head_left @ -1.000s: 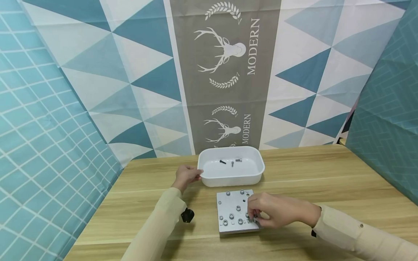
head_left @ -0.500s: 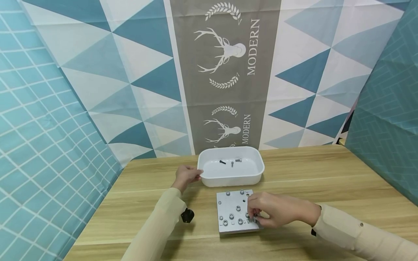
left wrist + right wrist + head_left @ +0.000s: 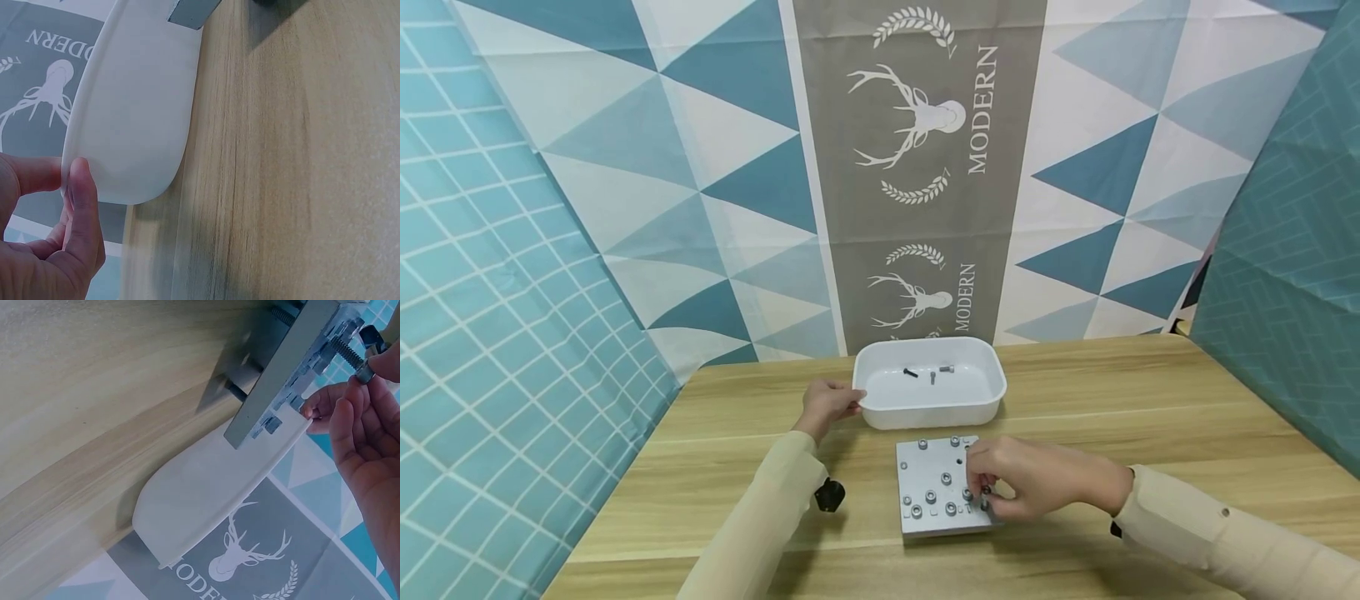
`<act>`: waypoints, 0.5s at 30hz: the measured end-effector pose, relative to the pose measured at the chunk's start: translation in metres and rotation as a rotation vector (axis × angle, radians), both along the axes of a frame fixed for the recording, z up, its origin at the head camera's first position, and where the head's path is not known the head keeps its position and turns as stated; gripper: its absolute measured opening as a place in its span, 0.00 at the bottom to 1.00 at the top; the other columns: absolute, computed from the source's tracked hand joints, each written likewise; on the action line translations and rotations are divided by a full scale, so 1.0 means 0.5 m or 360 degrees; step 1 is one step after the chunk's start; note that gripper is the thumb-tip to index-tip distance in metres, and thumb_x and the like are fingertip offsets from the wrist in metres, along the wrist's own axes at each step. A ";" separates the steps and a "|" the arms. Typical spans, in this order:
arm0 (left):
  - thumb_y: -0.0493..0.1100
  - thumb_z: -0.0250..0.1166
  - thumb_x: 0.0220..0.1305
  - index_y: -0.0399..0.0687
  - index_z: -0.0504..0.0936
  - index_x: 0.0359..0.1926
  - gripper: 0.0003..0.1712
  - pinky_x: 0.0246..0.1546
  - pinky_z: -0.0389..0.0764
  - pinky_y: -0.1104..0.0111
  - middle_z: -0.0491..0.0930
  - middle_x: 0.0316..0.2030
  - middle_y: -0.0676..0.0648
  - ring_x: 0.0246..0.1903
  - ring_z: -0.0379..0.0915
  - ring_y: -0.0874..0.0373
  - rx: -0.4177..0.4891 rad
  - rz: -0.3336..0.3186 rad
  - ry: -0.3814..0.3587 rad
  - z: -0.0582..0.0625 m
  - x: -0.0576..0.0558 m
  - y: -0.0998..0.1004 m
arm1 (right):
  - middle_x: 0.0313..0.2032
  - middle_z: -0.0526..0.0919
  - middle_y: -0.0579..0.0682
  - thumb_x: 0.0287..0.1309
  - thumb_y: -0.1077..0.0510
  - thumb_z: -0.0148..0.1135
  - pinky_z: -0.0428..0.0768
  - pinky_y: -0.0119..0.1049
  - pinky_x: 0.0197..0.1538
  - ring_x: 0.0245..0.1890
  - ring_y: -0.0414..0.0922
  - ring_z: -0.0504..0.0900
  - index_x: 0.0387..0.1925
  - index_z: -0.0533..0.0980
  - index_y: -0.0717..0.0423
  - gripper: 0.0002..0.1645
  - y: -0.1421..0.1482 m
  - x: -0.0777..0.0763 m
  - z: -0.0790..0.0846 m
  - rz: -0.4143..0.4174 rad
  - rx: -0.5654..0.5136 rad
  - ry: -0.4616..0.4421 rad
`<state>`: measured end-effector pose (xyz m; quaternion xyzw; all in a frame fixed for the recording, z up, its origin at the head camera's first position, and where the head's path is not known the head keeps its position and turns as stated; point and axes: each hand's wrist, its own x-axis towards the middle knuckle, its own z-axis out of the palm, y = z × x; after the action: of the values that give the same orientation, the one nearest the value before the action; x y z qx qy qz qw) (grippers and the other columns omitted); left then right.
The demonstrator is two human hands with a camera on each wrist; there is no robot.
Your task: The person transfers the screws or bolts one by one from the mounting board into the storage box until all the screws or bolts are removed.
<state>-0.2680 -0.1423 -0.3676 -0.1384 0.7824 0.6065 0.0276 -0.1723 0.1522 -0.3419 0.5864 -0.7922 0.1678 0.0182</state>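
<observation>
A tub [image 3: 865, 404] stands at the back of the table [image 3: 1150, 417], against the backdrop [image 3: 925, 167]. Three loose screws [image 3: 931, 372] lie inside it. Just in front of the tub lies a plate [image 3: 925, 475], with bolts [image 3: 931, 497] standing in it. Left of the plate, apart from it, a knob [image 3: 831, 495] sits on the table

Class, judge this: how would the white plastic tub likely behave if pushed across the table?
The white tub probably slides easily: thin walls, only three small bolts inside, smooth wooden table. Unlikely to tip, being low and wide. The left hand holding its rim suggests it shifts readily.
</observation>
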 end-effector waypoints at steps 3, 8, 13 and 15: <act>0.34 0.67 0.58 0.27 0.80 0.43 0.14 0.34 0.88 0.72 0.77 0.24 0.48 0.19 0.76 0.65 -0.0005 -0.0008 0.0001 0.000 -0.001 -0.001 | 0.26 0.74 0.40 0.44 0.67 0.62 0.67 0.08 0.31 0.27 0.30 0.70 0.27 0.75 0.51 0.08 0.000 -0.004 0.002 0.0003 -0.0013 0.0021; 0.34 0.67 0.58 0.27 0.80 0.44 0.15 0.32 0.88 0.72 0.77 0.24 0.48 0.19 0.76 0.65 0.0012 -0.0005 0.0008 -0.002 -0.001 -0.001 | 0.24 0.73 0.41 0.43 0.67 0.64 0.66 0.08 0.30 0.26 0.33 0.71 0.25 0.75 0.52 0.08 -0.001 -0.012 0.013 -0.0029 -0.0033 0.0084; 0.34 0.67 0.58 0.27 0.80 0.44 0.15 0.32 0.88 0.73 0.77 0.22 0.48 0.19 0.76 0.65 0.0027 -0.0005 0.0010 -0.002 -0.001 -0.001 | 0.25 0.72 0.41 0.43 0.67 0.64 0.67 0.10 0.28 0.26 0.35 0.71 0.25 0.75 0.53 0.08 -0.001 -0.016 0.022 -0.0070 -0.0029 0.0069; 0.34 0.67 0.57 0.27 0.80 0.44 0.15 0.31 0.88 0.73 0.77 0.22 0.49 0.19 0.76 0.65 0.0022 -0.0006 0.0013 -0.002 -0.001 0.000 | 0.25 0.73 0.41 0.43 0.67 0.64 0.68 0.11 0.28 0.26 0.35 0.71 0.25 0.75 0.54 0.07 -0.002 -0.017 0.024 -0.0089 -0.0020 0.0056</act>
<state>-0.2686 -0.1425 -0.3686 -0.1343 0.7786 0.6124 0.0266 -0.1807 0.1515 -0.3297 0.5668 -0.8068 0.1618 0.0406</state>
